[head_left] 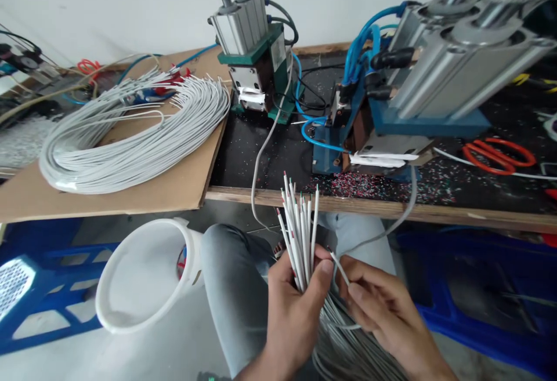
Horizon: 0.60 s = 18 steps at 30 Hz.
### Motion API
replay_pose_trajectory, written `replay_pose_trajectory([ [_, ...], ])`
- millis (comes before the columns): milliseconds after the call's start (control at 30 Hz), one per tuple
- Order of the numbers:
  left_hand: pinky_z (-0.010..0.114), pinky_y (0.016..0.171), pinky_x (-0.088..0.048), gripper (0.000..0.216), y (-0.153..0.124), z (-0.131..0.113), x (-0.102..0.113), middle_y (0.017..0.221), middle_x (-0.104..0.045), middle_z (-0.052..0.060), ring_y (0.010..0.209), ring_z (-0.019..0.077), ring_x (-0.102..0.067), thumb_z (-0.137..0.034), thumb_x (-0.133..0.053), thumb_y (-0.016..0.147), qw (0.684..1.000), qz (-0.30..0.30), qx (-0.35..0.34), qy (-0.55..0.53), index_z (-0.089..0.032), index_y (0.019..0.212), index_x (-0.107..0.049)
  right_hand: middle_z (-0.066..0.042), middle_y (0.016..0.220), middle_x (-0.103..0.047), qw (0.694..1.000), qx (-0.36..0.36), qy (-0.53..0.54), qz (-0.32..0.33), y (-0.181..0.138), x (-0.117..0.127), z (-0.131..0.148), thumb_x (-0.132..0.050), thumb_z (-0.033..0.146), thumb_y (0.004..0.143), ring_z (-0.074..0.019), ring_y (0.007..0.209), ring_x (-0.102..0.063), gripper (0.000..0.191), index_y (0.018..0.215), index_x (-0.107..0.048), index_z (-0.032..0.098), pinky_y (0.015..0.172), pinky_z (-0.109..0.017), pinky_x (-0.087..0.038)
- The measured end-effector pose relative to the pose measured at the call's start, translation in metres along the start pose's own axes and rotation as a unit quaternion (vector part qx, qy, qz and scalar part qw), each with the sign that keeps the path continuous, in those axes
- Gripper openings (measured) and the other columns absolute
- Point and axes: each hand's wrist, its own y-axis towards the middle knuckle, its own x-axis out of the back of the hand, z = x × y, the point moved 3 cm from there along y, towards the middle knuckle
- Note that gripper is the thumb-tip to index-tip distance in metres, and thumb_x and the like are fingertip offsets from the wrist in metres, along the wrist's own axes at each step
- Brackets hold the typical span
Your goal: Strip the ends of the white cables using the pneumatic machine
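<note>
- Left hand (291, 317), over the lap in front of the bench's front edge, curls firmly around a wire bundle (300, 236), thumb across it, tips fanned upward.
- Right hand (383, 303), just beside it, pinches one wire (340, 268) near its end between thumb and fingers; the other fingers are curled.
- Each wire looks light, springy and smooth; a whole bundle probably slides and splays unless squeezed. Best hold: just below the tips, where the grey jackets seem stiff enough to steer. The small coloured cores at the ends look easier to bend or nick, so keep fingers off them.
- Behind, a coil (183, 137) lies on cardboard (191, 195) at the left of the bench (243, 155).
- Two presses, one small (241, 27) and one large (435, 102), stand on the bench; clippings (348, 185) lie scattered towards its front edge.
</note>
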Motion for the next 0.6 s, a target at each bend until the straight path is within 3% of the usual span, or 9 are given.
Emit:
replay_pose_trajectory([
  [100, 0.024, 0.048, -0.04, 0.036, 0.0, -0.003, -0.004, 0.054, -0.047, -0.01, 0.046, 0.0089, -0.033, -0.056, -0.089, 0.082, 1.0, 0.015, -0.026, 0.0, -0.021, 0.084, -0.079, 0.004, 0.075, -0.05, 0.999, -0.008, -0.04, -0.003, -0.002, -0.002, 0.0, -0.067, 0.055, 0.096, -0.0108, 0.053, -0.034, 0.03, 0.081, -0.068, 0.029, 0.046, -0.027, -0.026],
  [267, 0.025, 0.049, -0.04, 0.025, 0.003, -0.003, 0.0, 0.054, -0.046, -0.01, 0.047, 0.0098, -0.031, -0.045, -0.088, 0.081, 0.998, -0.012, -0.039, 0.041, -0.022, 0.08, -0.078, 0.002, 0.074, -0.054, 0.993, 0.009, -0.119, -0.006, -0.004, 0.001, 0.008, -0.065, 0.053, 0.097, -0.0142, 0.058, -0.045, 0.032, 0.078, -0.065, 0.028, 0.048, -0.027, -0.033],
  [467, 0.027, 0.052, -0.045, 0.016, 0.002, -0.011, -0.002, 0.055, -0.059, -0.005, 0.051, 0.014, -0.048, -0.031, -0.086, 0.076, 0.995, -0.012, -0.069, 0.078, -0.024, 0.068, -0.074, 0.002, 0.078, -0.065, 0.969, 0.076, -0.236, -0.018, 0.001, -0.004, 0.021, -0.059, 0.044, 0.103, -0.018, 0.067, -0.062, 0.02, 0.094, -0.071, 0.03, 0.057, -0.028, -0.048],
  [600, 0.028, 0.046, -0.039, 0.015, 0.002, -0.011, -0.004, 0.054, -0.058, -0.005, 0.048, 0.0143, -0.043, -0.029, -0.085, 0.073, 0.991, 0.001, -0.08, 0.106, -0.025, 0.066, -0.072, 0.004, 0.074, -0.063, 0.946, 0.129, -0.298, -0.027, 0.005, -0.012, 0.034, -0.056, 0.039, 0.105, -0.0159, 0.062, -0.061, 0.019, 0.093, -0.069, 0.03, 0.055, -0.027, -0.047],
])
